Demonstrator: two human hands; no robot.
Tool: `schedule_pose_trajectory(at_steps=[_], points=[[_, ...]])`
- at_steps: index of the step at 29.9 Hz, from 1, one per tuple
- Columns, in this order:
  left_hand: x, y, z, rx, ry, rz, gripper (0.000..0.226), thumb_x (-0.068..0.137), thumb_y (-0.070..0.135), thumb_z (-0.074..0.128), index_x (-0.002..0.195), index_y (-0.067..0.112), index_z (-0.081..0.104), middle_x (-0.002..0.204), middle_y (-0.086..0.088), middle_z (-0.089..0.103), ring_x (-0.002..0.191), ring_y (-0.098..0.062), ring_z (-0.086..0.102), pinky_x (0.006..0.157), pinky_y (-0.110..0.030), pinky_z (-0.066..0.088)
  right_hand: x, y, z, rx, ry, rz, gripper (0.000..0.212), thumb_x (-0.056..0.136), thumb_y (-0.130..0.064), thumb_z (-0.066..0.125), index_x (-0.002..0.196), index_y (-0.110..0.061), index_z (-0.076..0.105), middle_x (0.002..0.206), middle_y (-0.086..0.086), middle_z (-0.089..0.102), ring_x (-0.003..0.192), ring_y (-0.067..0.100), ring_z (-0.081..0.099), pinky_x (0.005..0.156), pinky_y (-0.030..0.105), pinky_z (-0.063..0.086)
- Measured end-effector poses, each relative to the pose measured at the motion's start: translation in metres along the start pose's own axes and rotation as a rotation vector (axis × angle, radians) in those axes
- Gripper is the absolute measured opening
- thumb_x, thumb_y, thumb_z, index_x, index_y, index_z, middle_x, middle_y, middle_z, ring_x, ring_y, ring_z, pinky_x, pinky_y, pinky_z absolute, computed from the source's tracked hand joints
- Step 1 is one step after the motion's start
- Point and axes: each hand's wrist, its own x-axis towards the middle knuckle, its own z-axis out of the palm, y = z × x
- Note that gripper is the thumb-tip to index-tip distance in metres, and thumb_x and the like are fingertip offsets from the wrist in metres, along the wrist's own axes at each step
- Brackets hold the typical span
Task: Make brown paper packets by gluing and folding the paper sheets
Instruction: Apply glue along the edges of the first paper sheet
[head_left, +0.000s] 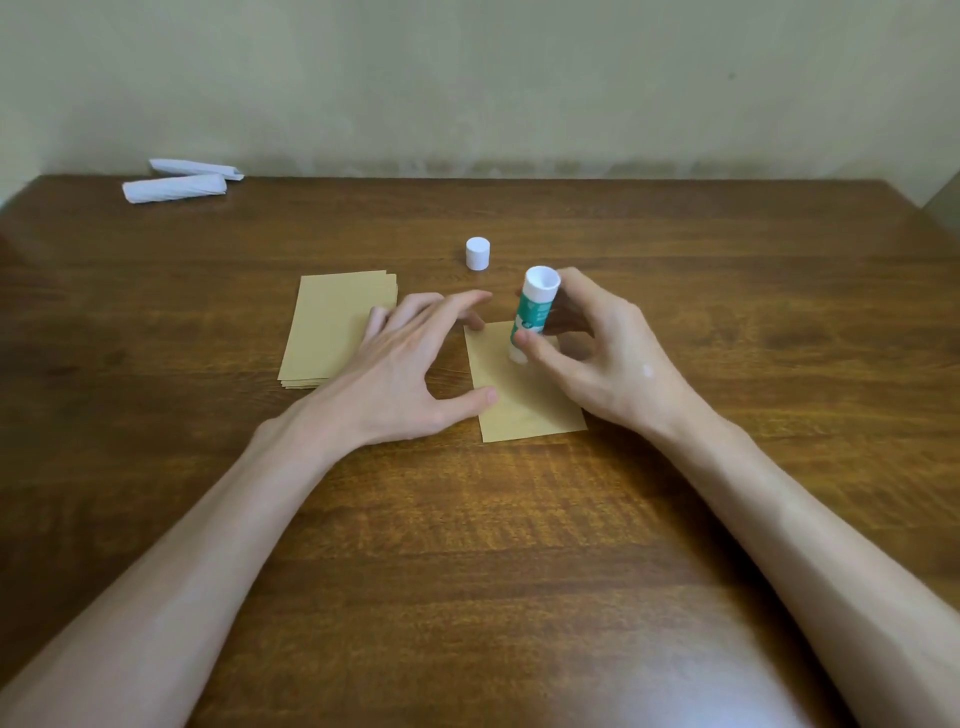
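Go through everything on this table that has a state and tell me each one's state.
Glue stick: uncapped, upright, lower end on the single sheet, held by the right hand.
Cap: off, standing apart on the table.
Single sheet: flat, thumb of the left hand resting on its edge.
Sheet stack: flat, slightly fanned.
White folded papers: lying at the far left.

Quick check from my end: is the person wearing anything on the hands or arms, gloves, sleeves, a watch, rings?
Nothing worn that shows. The left hand and right hand are bare, no gloves, rings or bands. Both forearms are bare to the frame's edge, no sleeve or watch in view. One small whitish spot marks the back of the right hand.
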Motion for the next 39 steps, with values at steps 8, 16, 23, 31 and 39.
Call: schedule_pose_trajectory(at_steps=[8, 16, 23, 31, 39], points=[[0.000, 0.000, 0.000, 0.016, 0.000, 0.001, 0.083, 0.090, 0.061, 0.066, 0.158, 0.038, 0.025, 0.136, 0.028, 0.046, 0.141, -0.001, 0.027, 0.110, -0.035, 0.025, 0.003, 0.004, 0.000, -0.057, -0.065, 0.013, 0.017, 0.102, -0.022, 0.070, 0.116, -0.014, 0.063, 0.110, -0.006, 0.074, 0.107, 0.005, 0.069, 0.090, 0.013, 0.051], [0.001, -0.002, 0.000, 0.025, -0.010, 0.001, 0.083, 0.090, 0.063, 0.064, 0.158, 0.038, 0.024, 0.144, 0.025, 0.046, 0.143, -0.003, 0.026, 0.110, -0.033, 0.022, 0.000, 0.006, -0.005, -0.133, -0.027, 0.051, 0.019, 0.101, -0.025, 0.070, 0.114, -0.013, 0.063, 0.109, -0.006, 0.074, 0.102, 0.007, 0.070, 0.089, 0.023, 0.053], [0.001, -0.003, 0.002, 0.022, -0.007, 0.006, 0.083, 0.090, 0.063, 0.065, 0.157, 0.038, 0.023, 0.144, 0.024, 0.045, 0.144, -0.003, 0.025, 0.110, -0.031, 0.019, -0.004, 0.007, -0.015, -0.179, -0.016, 0.104, 0.021, 0.100, -0.025, 0.071, 0.117, -0.015, 0.064, 0.110, -0.008, 0.074, 0.103, 0.002, 0.065, 0.081, 0.001, 0.043], [0.001, -0.003, 0.002, 0.018, -0.005, 0.007, 0.082, 0.090, 0.063, 0.064, 0.157, 0.039, 0.024, 0.143, 0.026, 0.044, 0.143, -0.002, 0.024, 0.109, -0.030, 0.018, -0.007, 0.008, -0.023, -0.212, -0.017, 0.151, 0.022, 0.101, -0.028, 0.070, 0.119, -0.018, 0.062, 0.110, -0.008, 0.072, 0.102, 0.005, 0.066, 0.081, 0.005, 0.046], [0.001, -0.004, 0.003, 0.006, -0.005, 0.004, 0.080, 0.092, 0.062, 0.063, 0.157, 0.038, 0.024, 0.144, 0.025, 0.044, 0.144, -0.003, 0.026, 0.115, -0.039, 0.023, -0.008, 0.007, -0.032, 0.001, 0.102, 0.148, 0.023, 0.102, -0.026, 0.071, 0.120, -0.012, 0.066, 0.114, -0.006, 0.073, 0.108, 0.010, 0.070, 0.094, 0.032, 0.059]])
